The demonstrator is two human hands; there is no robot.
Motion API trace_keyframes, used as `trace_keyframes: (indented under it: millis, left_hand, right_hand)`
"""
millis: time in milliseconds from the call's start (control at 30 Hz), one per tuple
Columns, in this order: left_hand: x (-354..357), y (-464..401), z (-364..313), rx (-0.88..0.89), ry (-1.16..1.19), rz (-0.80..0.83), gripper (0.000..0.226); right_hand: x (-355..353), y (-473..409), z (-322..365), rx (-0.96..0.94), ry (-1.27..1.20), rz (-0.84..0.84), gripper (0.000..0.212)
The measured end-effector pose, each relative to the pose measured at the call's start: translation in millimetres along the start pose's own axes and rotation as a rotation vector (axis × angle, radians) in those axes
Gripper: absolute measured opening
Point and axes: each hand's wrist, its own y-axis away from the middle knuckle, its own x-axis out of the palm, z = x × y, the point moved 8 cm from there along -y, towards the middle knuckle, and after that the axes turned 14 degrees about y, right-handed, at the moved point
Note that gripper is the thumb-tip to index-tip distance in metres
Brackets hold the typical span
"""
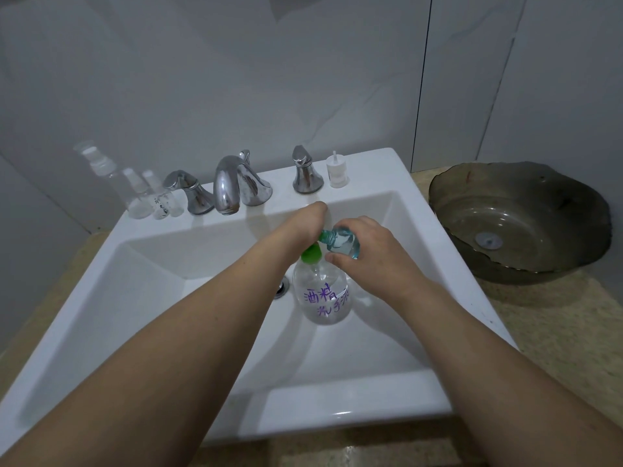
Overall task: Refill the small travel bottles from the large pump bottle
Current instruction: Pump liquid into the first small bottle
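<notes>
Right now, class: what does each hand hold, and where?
Right hand: small blue bottle, around its body. Left hand: pump bottle, at its green pump head.

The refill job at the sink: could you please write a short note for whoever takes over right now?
Left hand: pressing on the green pump head of the large pump bottle, which stands in the white sink.
Right hand: fingers hold a small blue-tinted travel bottle, tilted with its mouth at the pump.
Its loose white cap stands on the ledge right of the taps.
Left to do: three clear travel bottles, capped, on the ledge's left end; their fill cannot be judged.
</notes>
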Motion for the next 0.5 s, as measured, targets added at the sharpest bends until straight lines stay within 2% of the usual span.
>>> trace_keyframes:
  millis: [500]
  left_hand:
    - [-6.4, 4.4, -7.0, -0.026, 0.069, 0.016, 0.029]
  right_hand:
    - [-3.4, -0.3, 2.4, 0.001, -0.048, -0.039, 0.042]
